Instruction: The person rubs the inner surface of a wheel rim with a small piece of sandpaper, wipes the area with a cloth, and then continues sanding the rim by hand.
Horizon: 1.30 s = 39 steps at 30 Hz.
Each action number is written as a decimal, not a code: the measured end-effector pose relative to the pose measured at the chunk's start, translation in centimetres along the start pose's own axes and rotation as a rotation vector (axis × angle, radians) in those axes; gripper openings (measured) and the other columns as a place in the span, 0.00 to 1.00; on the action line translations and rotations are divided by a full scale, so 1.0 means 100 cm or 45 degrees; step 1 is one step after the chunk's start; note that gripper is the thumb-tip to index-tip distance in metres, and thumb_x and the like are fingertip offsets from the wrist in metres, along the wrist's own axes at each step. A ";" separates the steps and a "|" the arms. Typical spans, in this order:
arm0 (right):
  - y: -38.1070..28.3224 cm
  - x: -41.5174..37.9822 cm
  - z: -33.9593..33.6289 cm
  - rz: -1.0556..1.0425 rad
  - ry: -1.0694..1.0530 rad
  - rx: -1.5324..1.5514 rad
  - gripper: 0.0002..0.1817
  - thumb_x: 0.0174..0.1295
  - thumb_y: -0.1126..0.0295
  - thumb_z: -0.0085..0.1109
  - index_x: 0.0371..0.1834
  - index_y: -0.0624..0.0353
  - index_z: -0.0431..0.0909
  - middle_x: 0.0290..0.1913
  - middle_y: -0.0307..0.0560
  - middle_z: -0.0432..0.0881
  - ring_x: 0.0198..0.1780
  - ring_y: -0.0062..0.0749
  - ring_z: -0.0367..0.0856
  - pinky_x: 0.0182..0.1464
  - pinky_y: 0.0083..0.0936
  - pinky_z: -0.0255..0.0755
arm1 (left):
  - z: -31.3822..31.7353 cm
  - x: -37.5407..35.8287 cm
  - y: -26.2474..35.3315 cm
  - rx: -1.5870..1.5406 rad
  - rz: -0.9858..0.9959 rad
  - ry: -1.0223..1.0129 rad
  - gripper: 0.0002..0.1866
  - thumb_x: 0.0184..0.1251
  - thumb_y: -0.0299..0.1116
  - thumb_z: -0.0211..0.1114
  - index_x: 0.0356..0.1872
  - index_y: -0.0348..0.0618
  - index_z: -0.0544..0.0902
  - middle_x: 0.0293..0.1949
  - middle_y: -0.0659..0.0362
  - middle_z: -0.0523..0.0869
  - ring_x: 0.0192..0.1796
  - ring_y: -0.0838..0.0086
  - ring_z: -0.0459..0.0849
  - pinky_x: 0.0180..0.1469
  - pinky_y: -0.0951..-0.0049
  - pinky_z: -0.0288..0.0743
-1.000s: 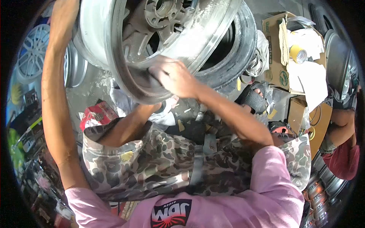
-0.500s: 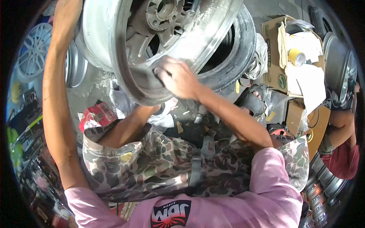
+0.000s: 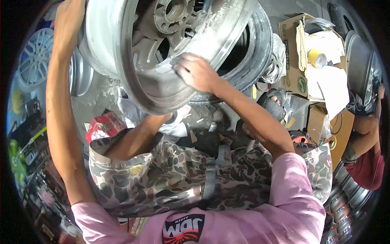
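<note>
A large metal wheel rim (image 3: pixel 158 99) stands tilted in front of me, its spoked hub towards the top and its inner barrel dusty and streaked with white. My left hand (image 3: pixel 71 14) grips the rim's outer side at the upper left, its fingertips hidden. Against the barrel's inner wall presses my right hand (image 3: pixel 197 72), its fingers bent together and slightly blurred. Whatever lies under those fingers, if anything, cannot be made out. Behind the rim lies a black tyre (image 3: pixel 260 53).
To the right stands a cardboard box (image 3: pixel 290 61) holding papers and a yellow tape roll (image 3: pixel 317 58). A red package (image 3: pixel 105 127) lies by my leg. More wheels (image 3: pixel 36 57) stand at the left. Another person's bent knee (image 3: pixel 365 126) shows at the far right.
My right hand has slid a little up and to the right along the barrel. The left hand stays at the rim's side, and the rim sits slightly differently in view.
</note>
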State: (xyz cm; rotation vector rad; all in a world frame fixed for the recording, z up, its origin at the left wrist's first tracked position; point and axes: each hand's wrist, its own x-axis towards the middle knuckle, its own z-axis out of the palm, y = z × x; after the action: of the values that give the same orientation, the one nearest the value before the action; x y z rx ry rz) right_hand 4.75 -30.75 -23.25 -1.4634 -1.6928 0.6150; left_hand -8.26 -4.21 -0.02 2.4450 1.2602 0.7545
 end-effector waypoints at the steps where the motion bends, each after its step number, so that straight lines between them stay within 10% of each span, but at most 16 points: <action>1: -0.008 0.000 0.008 -0.127 0.073 -0.058 0.13 0.66 0.70 0.55 0.46 0.66 0.85 0.45 0.59 0.85 0.50 0.49 0.85 0.55 0.41 0.83 | 0.000 -0.002 0.000 0.028 -0.069 -0.026 0.41 0.77 0.69 0.52 0.52 0.31 0.87 0.43 0.50 0.91 0.43 0.70 0.83 0.53 0.64 0.76; 4: -0.038 0.003 0.023 -0.056 0.269 0.142 0.12 0.56 0.74 0.58 0.39 0.67 0.86 0.41 0.56 0.86 0.48 0.46 0.86 0.50 0.38 0.85 | 0.001 -0.003 0.000 0.123 -0.087 -0.034 0.44 0.77 0.72 0.48 0.56 0.32 0.86 0.46 0.45 0.89 0.43 0.64 0.85 0.55 0.63 0.75; 6: -0.025 -0.004 0.021 -0.234 0.037 -0.085 0.14 0.66 0.71 0.56 0.47 0.68 0.84 0.47 0.58 0.86 0.50 0.47 0.85 0.54 0.42 0.83 | -0.001 0.000 -0.027 0.404 0.449 -0.080 0.43 0.78 0.71 0.48 0.57 0.34 0.87 0.43 0.44 0.90 0.43 0.62 0.87 0.55 0.60 0.77; 7: -0.003 -0.007 0.022 -0.387 0.097 -0.284 0.12 0.65 0.73 0.57 0.46 0.68 0.85 0.44 0.57 0.87 0.49 0.44 0.86 0.52 0.39 0.84 | 0.002 -0.002 -0.008 0.144 0.040 -0.005 0.42 0.77 0.71 0.49 0.51 0.34 0.90 0.38 0.46 0.90 0.41 0.63 0.89 0.51 0.58 0.78; 10: 0.001 0.000 0.013 -0.354 0.074 -0.439 0.11 0.64 0.74 0.58 0.46 0.68 0.84 0.42 0.58 0.87 0.49 0.42 0.86 0.49 0.36 0.84 | 0.002 -0.006 0.005 0.110 -0.134 -0.018 0.43 0.77 0.72 0.50 0.45 0.34 0.91 0.33 0.47 0.89 0.38 0.66 0.88 0.47 0.59 0.78; 15: -0.024 0.002 0.019 -0.271 0.148 -0.054 0.12 0.63 0.73 0.58 0.47 0.66 0.84 0.42 0.57 0.87 0.48 0.47 0.87 0.47 0.41 0.84 | 0.004 -0.004 0.002 0.050 -0.099 -0.057 0.44 0.76 0.72 0.51 0.44 0.33 0.90 0.34 0.48 0.88 0.39 0.68 0.86 0.49 0.64 0.77; 17: 0.006 0.002 0.016 -0.294 0.096 -0.203 0.13 0.63 0.73 0.58 0.48 0.65 0.84 0.43 0.57 0.87 0.49 0.48 0.86 0.48 0.41 0.84 | 0.011 -0.003 0.021 -0.123 0.196 -0.004 0.43 0.89 0.55 0.38 0.33 0.13 0.77 0.28 0.36 0.82 0.30 0.55 0.67 0.42 0.50 0.68; 20: -0.016 0.005 0.023 -0.273 0.027 -0.389 0.13 0.61 0.71 0.59 0.47 0.64 0.84 0.43 0.55 0.87 0.51 0.48 0.86 0.49 0.41 0.84 | 0.011 -0.004 0.024 -0.157 0.174 -0.016 0.44 0.89 0.57 0.39 0.34 0.13 0.78 0.30 0.35 0.82 0.31 0.56 0.67 0.43 0.50 0.68; 22: -0.041 0.012 0.024 -0.146 0.285 0.247 0.12 0.61 0.70 0.60 0.44 0.64 0.84 0.45 0.53 0.87 0.52 0.48 0.86 0.51 0.40 0.84 | 0.012 -0.002 0.019 -0.184 0.175 0.007 0.45 0.88 0.58 0.38 0.34 0.14 0.78 0.30 0.35 0.82 0.32 0.56 0.68 0.43 0.50 0.68; 26: 0.020 0.001 0.030 -0.336 0.153 -0.330 0.11 0.62 0.70 0.58 0.44 0.64 0.82 0.48 0.57 0.85 0.51 0.52 0.85 0.53 0.43 0.81 | 0.010 -0.002 0.019 -0.144 0.071 -0.074 0.46 0.87 0.60 0.37 0.33 0.15 0.77 0.30 0.34 0.80 0.33 0.55 0.68 0.44 0.50 0.69; 31: -0.035 0.018 0.029 -0.177 0.305 0.154 0.09 0.65 0.71 0.57 0.41 0.66 0.82 0.42 0.56 0.84 0.46 0.50 0.84 0.48 0.43 0.81 | 0.010 0.000 0.019 -0.132 0.085 0.001 0.44 0.87 0.60 0.37 0.25 0.20 0.71 0.24 0.41 0.73 0.31 0.57 0.60 0.42 0.49 0.65; 39: -0.022 0.017 0.026 -0.276 0.280 -0.118 0.08 0.64 0.74 0.58 0.41 0.67 0.82 0.40 0.54 0.84 0.44 0.51 0.85 0.45 0.41 0.81 | 0.010 -0.002 0.017 -0.102 0.169 -0.005 0.42 0.88 0.59 0.38 0.24 0.22 0.68 0.23 0.41 0.73 0.30 0.58 0.59 0.40 0.50 0.63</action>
State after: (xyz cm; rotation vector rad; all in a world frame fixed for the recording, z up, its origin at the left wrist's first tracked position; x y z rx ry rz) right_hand 1.32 -29.16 -22.59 -1.3335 -1.6939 0.2521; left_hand -6.63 -5.32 -0.09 2.4824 1.0526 0.8177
